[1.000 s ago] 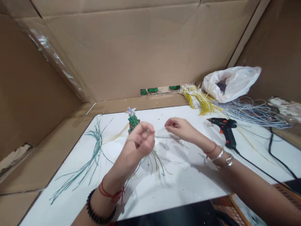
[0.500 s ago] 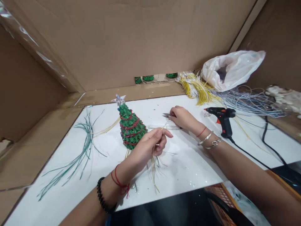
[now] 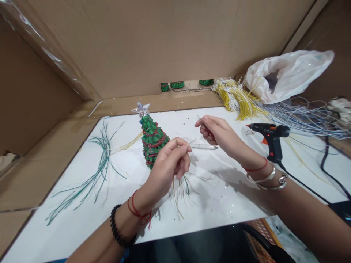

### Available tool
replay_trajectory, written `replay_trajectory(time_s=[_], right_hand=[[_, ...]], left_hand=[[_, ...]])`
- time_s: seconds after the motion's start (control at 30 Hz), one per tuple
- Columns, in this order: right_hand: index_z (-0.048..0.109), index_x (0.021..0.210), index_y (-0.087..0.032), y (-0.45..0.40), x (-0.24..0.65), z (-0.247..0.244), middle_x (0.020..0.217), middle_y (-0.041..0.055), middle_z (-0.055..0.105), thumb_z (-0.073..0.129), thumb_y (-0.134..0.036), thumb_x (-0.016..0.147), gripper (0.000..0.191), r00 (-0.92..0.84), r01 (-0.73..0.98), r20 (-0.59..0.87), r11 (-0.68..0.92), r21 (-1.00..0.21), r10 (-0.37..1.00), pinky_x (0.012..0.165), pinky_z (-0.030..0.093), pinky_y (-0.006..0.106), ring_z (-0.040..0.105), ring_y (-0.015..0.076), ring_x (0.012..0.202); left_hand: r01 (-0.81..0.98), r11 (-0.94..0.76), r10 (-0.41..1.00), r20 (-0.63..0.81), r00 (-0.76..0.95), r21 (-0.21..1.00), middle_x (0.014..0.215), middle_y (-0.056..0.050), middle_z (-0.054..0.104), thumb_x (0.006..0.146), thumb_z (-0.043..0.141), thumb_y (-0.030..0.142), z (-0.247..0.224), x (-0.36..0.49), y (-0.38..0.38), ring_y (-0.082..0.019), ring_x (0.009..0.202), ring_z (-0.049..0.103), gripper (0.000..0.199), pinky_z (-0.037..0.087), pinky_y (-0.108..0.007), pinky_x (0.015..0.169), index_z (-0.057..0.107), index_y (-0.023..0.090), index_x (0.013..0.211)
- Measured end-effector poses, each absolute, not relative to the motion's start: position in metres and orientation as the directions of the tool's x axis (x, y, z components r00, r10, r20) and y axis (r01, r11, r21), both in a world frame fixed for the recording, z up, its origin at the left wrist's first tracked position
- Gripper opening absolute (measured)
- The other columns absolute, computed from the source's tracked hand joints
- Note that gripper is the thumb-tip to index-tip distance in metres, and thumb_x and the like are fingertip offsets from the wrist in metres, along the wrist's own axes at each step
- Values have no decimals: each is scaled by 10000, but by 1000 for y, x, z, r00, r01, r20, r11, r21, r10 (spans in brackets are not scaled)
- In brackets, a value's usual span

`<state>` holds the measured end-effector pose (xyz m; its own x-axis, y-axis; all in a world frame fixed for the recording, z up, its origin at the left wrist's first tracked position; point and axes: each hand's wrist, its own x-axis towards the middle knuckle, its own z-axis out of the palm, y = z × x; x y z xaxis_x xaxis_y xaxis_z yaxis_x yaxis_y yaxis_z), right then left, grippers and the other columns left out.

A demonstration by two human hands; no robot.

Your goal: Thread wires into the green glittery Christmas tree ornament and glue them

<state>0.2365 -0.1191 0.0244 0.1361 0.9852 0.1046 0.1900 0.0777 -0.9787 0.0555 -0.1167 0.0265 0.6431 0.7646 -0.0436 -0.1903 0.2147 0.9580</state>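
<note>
My left hand (image 3: 172, 160) is closed in a pinch on a thin pale wire (image 3: 192, 142), whose free end pokes out past the fingertips. My right hand (image 3: 212, 131), raised off the table, is closed on a small red-handled pointed tool; its thin metal tips (image 3: 199, 119) point up and left. Whether it is snips or pliers I cannot tell. Just behind my left hand stands a green miniature Christmas tree (image 3: 154, 140) with red garlands and a clear star (image 3: 141, 109) on top. Loose pale and green wires (image 3: 179, 193) fan out below my left hand.
Green wires (image 3: 100, 171) lie at the left of the white board (image 3: 219, 215). A pen (image 3: 204, 146) rests between my hands. At right are a glue gun (image 3: 270, 137) with its cord, yellow wire bundles (image 3: 241, 104), bluish wires (image 3: 304, 117) and a white plastic bag (image 3: 290, 75).
My right hand has picked the red-handled tool up off the table and turned its tips upward. My left hand has shifted slightly, still pinching the wire. The view has turned a little left.
</note>
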Motion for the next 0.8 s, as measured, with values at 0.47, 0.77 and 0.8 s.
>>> replay_trajectory(time_s=[0.47,0.77,0.8], right_hand=[[552,840,-131,-155,207,26,614,-32,495,469,-380,951,285,-210,365,680,701,-613,703,503,345,180,422,50,527],[508,766,-129,-155,207,29,587,-70,379,475,-350,949,289,-297,364,689,746,-558,661,479,295,154,339,24,498],[509,768,-129,-156,207,29,587,-70,377,476,-351,948,288,-299,360,689,746,-560,661,481,295,155,337,25,498]], left_hand=[[-323,-123,827,277,488,938,552,65,554,875,594,284,25,49,-128,-32,414,432,99,337,-121,374,599,209,810],[-232,-337,811,407,421,912,640,28,604,805,632,184,24,49,-123,-46,535,487,69,390,-134,488,651,197,739],[-221,-356,810,418,411,908,635,26,607,796,632,173,25,49,-123,-49,533,494,70,391,-135,482,650,193,731]])
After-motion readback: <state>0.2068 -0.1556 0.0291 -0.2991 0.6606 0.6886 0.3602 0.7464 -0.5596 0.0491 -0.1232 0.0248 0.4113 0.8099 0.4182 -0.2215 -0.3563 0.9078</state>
